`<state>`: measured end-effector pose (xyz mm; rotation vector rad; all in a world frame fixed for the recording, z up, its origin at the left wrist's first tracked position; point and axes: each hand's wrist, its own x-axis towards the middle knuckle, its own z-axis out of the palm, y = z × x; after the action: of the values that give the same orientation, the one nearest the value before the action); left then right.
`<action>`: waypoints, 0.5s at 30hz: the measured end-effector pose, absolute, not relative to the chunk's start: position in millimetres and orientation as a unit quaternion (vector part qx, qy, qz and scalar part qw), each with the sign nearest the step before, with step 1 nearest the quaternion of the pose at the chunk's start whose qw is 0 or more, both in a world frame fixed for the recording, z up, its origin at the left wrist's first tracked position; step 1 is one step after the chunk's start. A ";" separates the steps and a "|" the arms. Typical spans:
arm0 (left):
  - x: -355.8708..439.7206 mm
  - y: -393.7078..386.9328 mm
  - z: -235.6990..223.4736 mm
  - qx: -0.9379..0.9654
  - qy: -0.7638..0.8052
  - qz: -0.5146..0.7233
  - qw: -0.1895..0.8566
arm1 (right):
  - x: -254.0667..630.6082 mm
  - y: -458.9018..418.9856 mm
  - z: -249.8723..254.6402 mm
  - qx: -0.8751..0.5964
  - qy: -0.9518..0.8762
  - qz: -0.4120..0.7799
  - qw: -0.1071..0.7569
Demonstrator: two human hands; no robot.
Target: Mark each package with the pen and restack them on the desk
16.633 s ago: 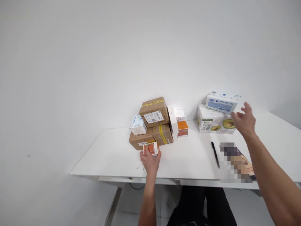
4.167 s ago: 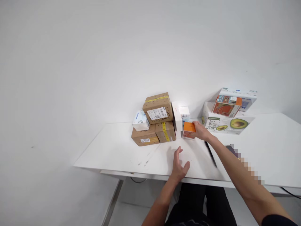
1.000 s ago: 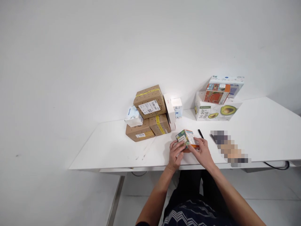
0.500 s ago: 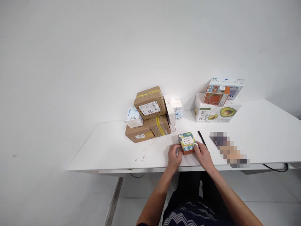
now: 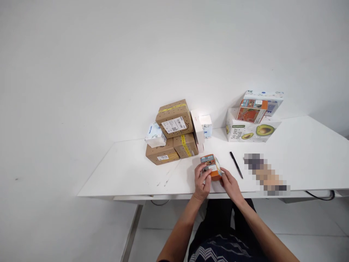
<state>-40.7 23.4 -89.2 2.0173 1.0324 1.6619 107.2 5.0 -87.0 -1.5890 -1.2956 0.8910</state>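
The front box is orange-and-teal, the cartons dotted brown.

Brown dotted cardboard boxes: three. White rectangular packs with blue print: three. Orange printed cardboard cartons: two. Plain white slim cartons: two. White avocado-printed cardboard box: one. Slim black pen: one. Pixelated flat item: one. White desk: one.

The orange carton between the fingers looks like smooth printed card; beyond them, the upper brown parcel is matt cardboard; to their right, the black pen looks plastic.
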 end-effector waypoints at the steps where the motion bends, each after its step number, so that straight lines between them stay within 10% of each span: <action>1: -40.6 23.3 -88.7 0.706 0.367 0.585 0.159 | 106.5 4.4 -87.0 -0.641 -0.535 0.341 0.432; 15: -42.2 22.6 -90.2 0.698 0.347 0.575 0.247 | 184.2 52.4 -69.3 -0.780 -0.533 0.225 0.238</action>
<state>-42.2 22.6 -90.2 1.9047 0.9475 1.5690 184.2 52.4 -69.3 -2.1380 -1.4600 0.6177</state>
